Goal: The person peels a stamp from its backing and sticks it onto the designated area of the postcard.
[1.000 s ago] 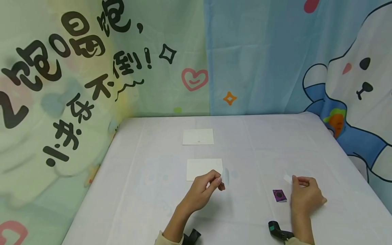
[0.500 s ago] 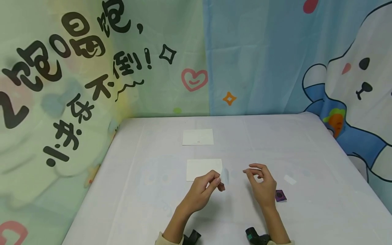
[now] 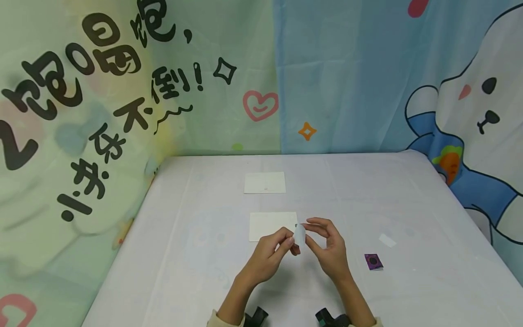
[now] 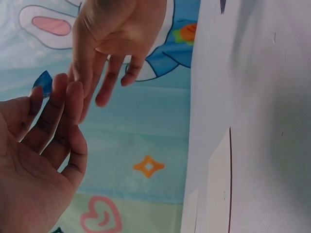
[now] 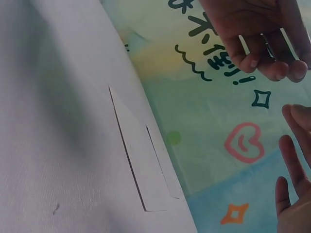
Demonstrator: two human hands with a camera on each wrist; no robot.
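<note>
A small pale, see-through film (image 3: 299,235) stands upright between both hands in the head view. My left hand (image 3: 267,254) pinches its left edge between thumb and forefinger. At the film's right edge are the thumb and fingertips of my right hand (image 3: 330,252), spaced apart and lightly bent; whether they touch it is hard to tell. In the left wrist view, a dark blue piece (image 4: 43,83) shows by the fingertips of my left hand (image 4: 41,150), with my right hand (image 4: 114,43) above. The right wrist view has my right hand (image 5: 299,194) partly cut off at the edge.
Two white rectangular cards (image 3: 264,182) (image 3: 261,226) lie on the white-covered table (image 3: 192,272), one behind the other. To the right are a small white strip (image 3: 387,240) and a small purple square with a dark circle (image 3: 373,261). A printed curtain (image 3: 339,91) hangs behind.
My right hand has moved left from beside the white strip, past the purple square, to the film's right edge. The strip stays on the table. My left hand holds the film in nearly the same place.
</note>
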